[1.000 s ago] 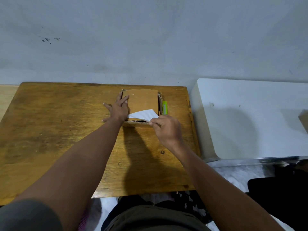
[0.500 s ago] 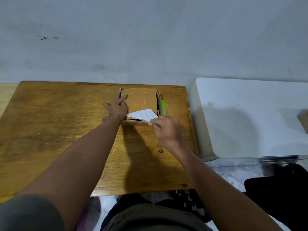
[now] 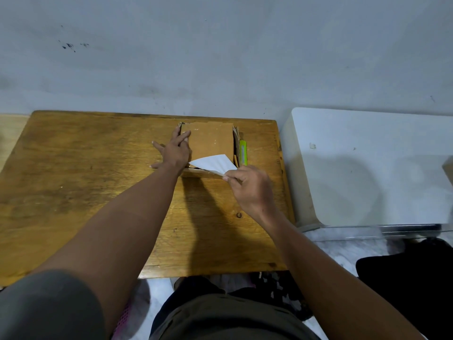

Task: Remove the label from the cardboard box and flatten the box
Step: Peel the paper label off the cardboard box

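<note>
A brown cardboard box (image 3: 210, 139) stands at the far middle of the wooden table (image 3: 81, 168). A white label (image 3: 212, 163) is partly peeled off its near side, lifted into a triangular flap. My right hand (image 3: 247, 186) pinches the label's near corner between thumb and fingers. My left hand (image 3: 174, 153) lies flat with straight fingers against the box's left edge and top, pressing it down.
A green utility knife (image 3: 243, 152) lies right of the box. A white cabinet top (image 3: 372, 168) stands right of the table. A grey wall runs behind. A black object (image 3: 411, 273) sits on the floor at lower right.
My right hand has pulled the label a little further toward me and to the right, so more of the white flap is lifted. My left hand stays on the box.
</note>
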